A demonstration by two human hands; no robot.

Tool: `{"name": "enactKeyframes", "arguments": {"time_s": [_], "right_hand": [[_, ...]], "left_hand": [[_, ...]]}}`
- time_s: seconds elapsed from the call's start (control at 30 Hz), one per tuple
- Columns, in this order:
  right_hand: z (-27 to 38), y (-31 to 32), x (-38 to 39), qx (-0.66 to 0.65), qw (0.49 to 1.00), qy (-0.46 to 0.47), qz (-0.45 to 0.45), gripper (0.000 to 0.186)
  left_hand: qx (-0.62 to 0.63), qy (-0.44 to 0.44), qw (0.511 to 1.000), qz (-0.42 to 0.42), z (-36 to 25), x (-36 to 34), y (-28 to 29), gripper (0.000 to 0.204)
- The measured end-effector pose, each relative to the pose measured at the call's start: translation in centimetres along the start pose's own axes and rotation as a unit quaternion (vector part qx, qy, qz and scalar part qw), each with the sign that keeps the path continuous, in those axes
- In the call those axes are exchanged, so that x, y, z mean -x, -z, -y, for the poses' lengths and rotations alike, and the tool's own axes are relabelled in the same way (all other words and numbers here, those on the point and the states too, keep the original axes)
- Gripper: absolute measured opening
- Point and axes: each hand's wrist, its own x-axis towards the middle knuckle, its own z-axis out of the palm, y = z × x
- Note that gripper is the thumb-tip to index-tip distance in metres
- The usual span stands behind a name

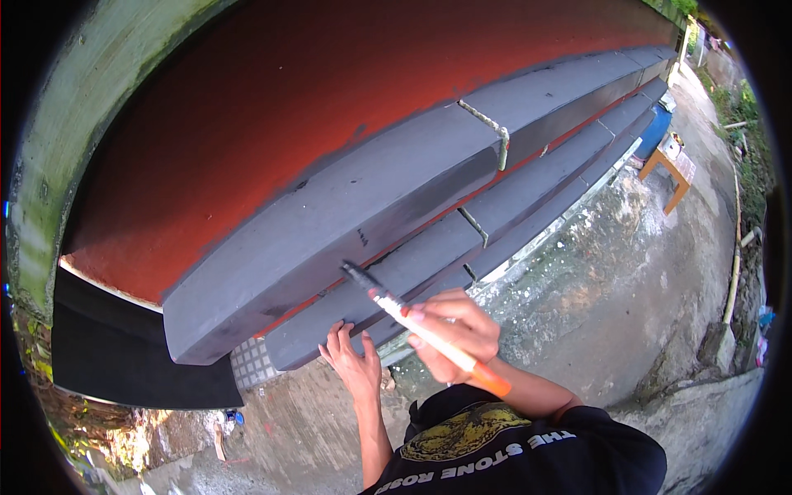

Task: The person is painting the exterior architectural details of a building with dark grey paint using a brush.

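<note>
My right hand (469,323) is closed around a paintbrush (441,345) with a long white and orange handle. Its dark bristles point away from me, at the lower edge of the upper grey ledge (289,216); whether they touch is hard to tell. Dark, wet-looking grey paint covers part of that ledge's front face. Below it runs a second grey ledge (417,266), and my left hand (356,367) rests on its near edge with fingers apart, holding nothing. A thin red strip shows between the two ledges.
A red wall (239,157) rises behind the ledges. Pale, rough grooves cross them. A black panel (144,346) is at the left. A small wooden table (672,169) and a blue drum (657,129) stand far right on the concrete ground (569,305).
</note>
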Motion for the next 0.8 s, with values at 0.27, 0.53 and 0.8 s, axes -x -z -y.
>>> {"name": "enactKeyframes", "arguments": {"time_s": [0.27, 0.53, 0.8], "right_hand": [[-5.7, 9.7, -2.2, 0.270, 0.947, -0.063, -0.165, 0.029], [-4.0, 3.8, -0.1, 0.177, 0.976, -0.052, -0.113, 0.030], [-2.4, 6.3, -0.7, 0.217, 0.959, -0.085, -0.158, 0.028]], "left_hand": [[-0.007, -0.008, 1.000, 0.008, -0.5, 0.2, 0.3, 0.033], [-0.024, -0.016, 0.999, 0.022, -0.8, 0.1, 0.1, 0.040], [-0.037, 0.009, 0.999, 0.034, -1.1, 0.5, 0.2, 0.045]]}}
